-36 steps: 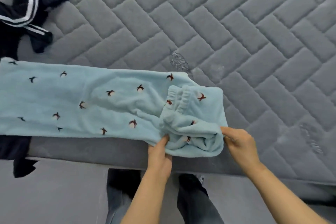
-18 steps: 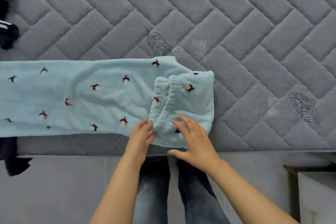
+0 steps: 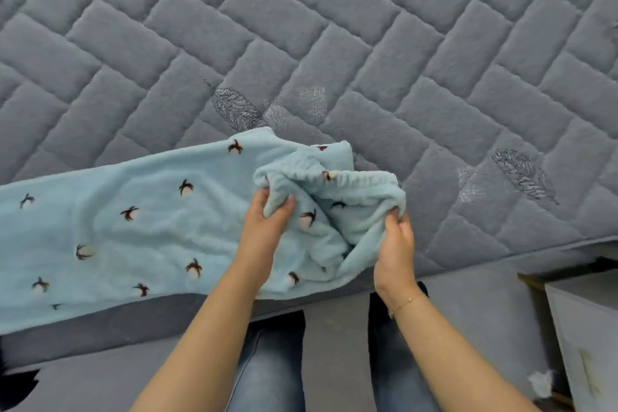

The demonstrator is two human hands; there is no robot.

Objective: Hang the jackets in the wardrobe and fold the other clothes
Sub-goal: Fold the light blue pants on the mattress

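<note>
The pale blue fleece trousers lie across the near edge of the grey quilted mattress, running from the left edge of the frame to its centre. Their elastic waistband is lifted and bunched at centre. The left hand pinches a fold of the waist end between thumb and fingers; the right hand grips the waistband's right side, fingers curled into the cloth. A white cabinet stands at lower right.

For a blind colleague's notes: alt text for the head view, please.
Two hands grip the bunched waistband end of light blue fleece trousers spread on a grey quilted bed: left hand, right hand. A white cabinet stands lower right.
</note>
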